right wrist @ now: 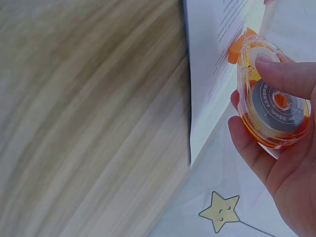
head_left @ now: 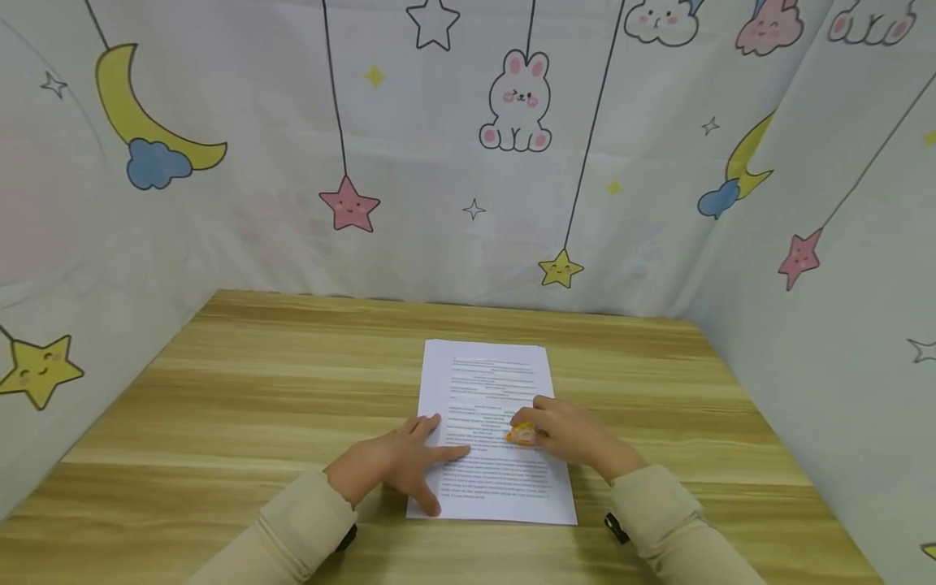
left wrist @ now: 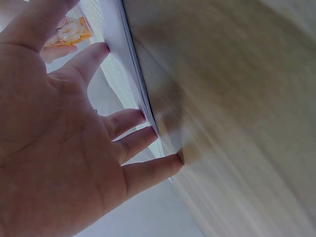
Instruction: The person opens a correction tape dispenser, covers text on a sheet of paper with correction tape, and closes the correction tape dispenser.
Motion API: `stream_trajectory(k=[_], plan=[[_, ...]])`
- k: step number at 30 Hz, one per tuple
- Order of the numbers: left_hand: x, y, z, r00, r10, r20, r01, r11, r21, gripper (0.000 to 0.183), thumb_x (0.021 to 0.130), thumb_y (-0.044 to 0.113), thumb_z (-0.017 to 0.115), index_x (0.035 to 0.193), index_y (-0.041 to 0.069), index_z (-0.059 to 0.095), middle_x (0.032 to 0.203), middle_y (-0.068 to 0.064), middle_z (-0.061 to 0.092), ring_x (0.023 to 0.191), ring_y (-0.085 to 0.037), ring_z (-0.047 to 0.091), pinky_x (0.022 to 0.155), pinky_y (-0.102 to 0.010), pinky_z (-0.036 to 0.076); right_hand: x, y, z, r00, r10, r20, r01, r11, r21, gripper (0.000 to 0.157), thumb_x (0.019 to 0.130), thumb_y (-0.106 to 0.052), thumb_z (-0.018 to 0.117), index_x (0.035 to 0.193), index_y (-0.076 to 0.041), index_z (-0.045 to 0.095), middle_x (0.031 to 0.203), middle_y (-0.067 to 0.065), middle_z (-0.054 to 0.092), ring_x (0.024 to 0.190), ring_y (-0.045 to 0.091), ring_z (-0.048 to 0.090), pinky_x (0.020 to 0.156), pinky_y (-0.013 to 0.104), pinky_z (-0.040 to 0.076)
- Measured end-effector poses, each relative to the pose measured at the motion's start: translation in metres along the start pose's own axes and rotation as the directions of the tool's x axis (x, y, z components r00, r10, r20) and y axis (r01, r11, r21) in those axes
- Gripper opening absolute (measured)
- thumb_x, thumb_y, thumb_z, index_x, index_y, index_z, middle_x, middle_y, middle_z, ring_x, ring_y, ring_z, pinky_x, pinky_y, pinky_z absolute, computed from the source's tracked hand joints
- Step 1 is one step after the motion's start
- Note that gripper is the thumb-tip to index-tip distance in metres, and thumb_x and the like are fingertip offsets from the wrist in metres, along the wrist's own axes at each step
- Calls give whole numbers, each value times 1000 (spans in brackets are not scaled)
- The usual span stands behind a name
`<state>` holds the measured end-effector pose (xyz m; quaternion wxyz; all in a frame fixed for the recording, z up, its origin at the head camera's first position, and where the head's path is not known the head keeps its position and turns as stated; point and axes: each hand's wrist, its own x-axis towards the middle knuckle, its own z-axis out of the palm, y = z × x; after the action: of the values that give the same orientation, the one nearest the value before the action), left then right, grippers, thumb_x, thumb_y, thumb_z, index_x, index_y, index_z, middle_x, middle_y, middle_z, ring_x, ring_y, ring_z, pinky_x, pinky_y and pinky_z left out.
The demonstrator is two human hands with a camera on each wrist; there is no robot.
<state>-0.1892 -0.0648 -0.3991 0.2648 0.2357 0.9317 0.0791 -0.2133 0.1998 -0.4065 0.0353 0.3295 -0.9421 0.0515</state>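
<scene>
A stack of printed paper (head_left: 504,510) lies on the table with lines of dark text on its top sheet. My left hand (head_left: 411,457) rests at the stack's left side, fingers spread; in the left wrist view its fingertips (left wrist: 134,115) meet the paper's edge and the table beside it. My right hand (head_left: 574,432) grips an orange, see-through correction tape dispenser (right wrist: 279,111) between thumb and fingers. The dispenser's orange tip (right wrist: 236,52) points at the printed text, over the sheet's right half; whether it touches the paper I cannot tell.
The paper sits on a wood-grain table (head_left: 292,357). A white curtain (head_left: 439,260) printed with stars, moons and rabbits rises behind the table and along both sides. A black band part (head_left: 616,528) shows under the right sleeve.
</scene>
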Motion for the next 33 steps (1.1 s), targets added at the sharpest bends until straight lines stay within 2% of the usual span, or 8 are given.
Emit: stream_trajectory(k=[9, 16, 19, 26, 33], plan=[[0, 1, 0, 1000, -3, -2, 3, 1000, -10, 81, 67, 49, 77, 137, 47, 35, 154, -11, 10, 141, -32, 10, 105, -60, 25, 3, -2, 1, 1000, -31, 2, 31, 999, -19, 25, 82, -7, 64, 101, -23, 65, 73, -7, 46, 59, 6, 36, 48, 17, 30], [1, 0, -1, 1000, -11, 2, 11, 1000, -3, 81, 67, 51, 75, 137, 47, 34, 155, -10, 9, 142, -32, 10, 104, -59, 27, 6, -1, 2, 994, -111, 4, 111, 983, -150, 24, 80, -10, 67, 99, -24, 62, 73, -5, 46, 58, 7, 36, 51, 17, 32], [2, 0, 0, 1000, -25, -1, 25, 1000, -2, 81, 66, 52, 76, 136, 49, 35, 154, -9, 10, 141, -31, 11, 103, -59, 29, 6, 0, 2, 990, -138, 10, 137, 976, -168, 24, 80, -9, 68, 98, -23, 61, 73, -4, 48, 58, 7, 37, 52, 17, 33], [2, 0, 0, 999, -33, 2, 33, 999, 10, 82, 65, 53, 76, 136, 49, 35, 154, -8, 11, 141, -31, 13, 102, -58, 31, 1, 4, 0, 994, -102, 35, 105, 987, -121, 21, 81, -8, 66, 96, -22, 62, 74, -3, 48, 58, 7, 37, 49, 17, 32], [1, 1, -2, 999, -35, 5, 35, 999, 27, 82, 66, 53, 75, 137, 48, 34, 154, -8, 11, 141, -31, 13, 102, -57, 31, -7, 14, -3, 996, -86, 33, 89, 990, -113, 25, 79, -2, 64, 94, -22, 62, 72, -5, 45, 59, 8, 36, 49, 17, 30]])
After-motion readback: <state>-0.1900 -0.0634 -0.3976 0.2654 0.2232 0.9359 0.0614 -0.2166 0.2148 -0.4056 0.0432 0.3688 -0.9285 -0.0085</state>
